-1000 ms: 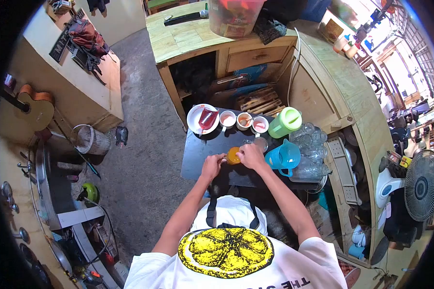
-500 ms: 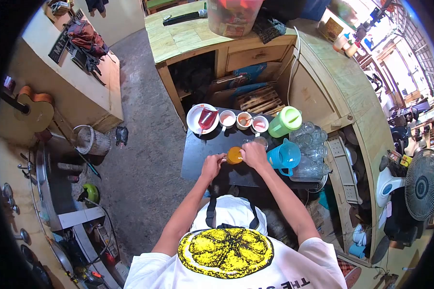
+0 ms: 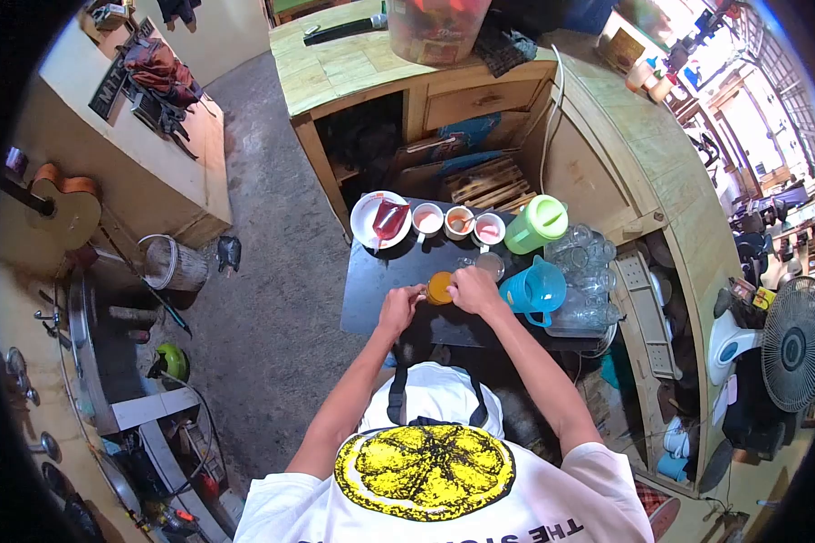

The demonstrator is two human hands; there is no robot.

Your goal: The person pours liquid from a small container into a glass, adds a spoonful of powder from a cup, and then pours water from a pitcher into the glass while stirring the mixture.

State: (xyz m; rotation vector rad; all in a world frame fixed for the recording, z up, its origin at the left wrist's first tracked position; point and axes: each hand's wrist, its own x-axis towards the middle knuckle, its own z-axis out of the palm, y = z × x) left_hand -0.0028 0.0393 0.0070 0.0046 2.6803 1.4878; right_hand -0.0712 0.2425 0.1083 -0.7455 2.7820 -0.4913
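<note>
A small cup with an orange top or contents [image 3: 439, 289] stands near the front of the dark table [image 3: 371, 288], between my two hands. My left hand [image 3: 400, 309] is closed at its left side, the fingertips pinching it there. On its right side, my right hand [image 3: 473, 291] is closed with the fingertips at the rim; whatever they hold is hidden. Just behind my right hand sits a clear glass [image 3: 490, 265]. A blue pitcher [image 3: 536, 288] stands to the right of that hand.
Behind are a white bowl [image 3: 362, 217] with a red packet [image 3: 389, 220], three white cups [image 3: 428, 220] and a green lidded pitcher [image 3: 536, 224]. Several clear glass jars [image 3: 591, 271] crowd the right edge. A wooden counter [image 3: 335, 77] curves around, with a fan [image 3: 792, 353] at far right.
My right hand has shifted slightly left at the cup's rim. The left hand keeps its place, and the view has tilted a little.
</note>
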